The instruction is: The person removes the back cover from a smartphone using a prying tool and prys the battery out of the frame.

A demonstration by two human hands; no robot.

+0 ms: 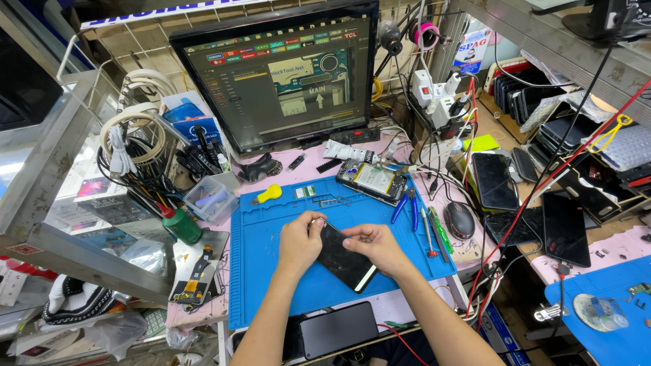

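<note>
**Two hands on a dark phone over the blue mat**

We take the blue mat (271,271) as our landmark; it lies on the pink-topped table (210,308) below the monitor (281,74).

Left of the mat we see a green bottle with a red cap (180,224), and just above that a clear plastic box (210,198). Below the bottle, beside the mat's left edge, lies a flat part with a yellow-and-black ribbon (195,274).

On the mat's upper left corner rests a yellow-handled tool (268,194).

Near the mat's middle, our left hand (300,242) is curled, its fingers closed on the top end of the phone (344,257), with a small tool that we cannot make out pinched at the tip. The phone is dark, tilted, and held just over the mat. Our right hand (376,245) is bent over the phone's upper right edge, fingers closed against it and gripping it from that side.

At the mat's upper right an opened phone (371,180) lies with its insides showing. On the right edge lie blue-handled pliers (407,205), and just past them a red screwdriver (428,234).

Right of the mat sits a black mouse (460,219), and farther right several dark phones (494,181) lie flat.

Below the mat, at the table's front edge, another black phone (338,329) lies face up.
</note>
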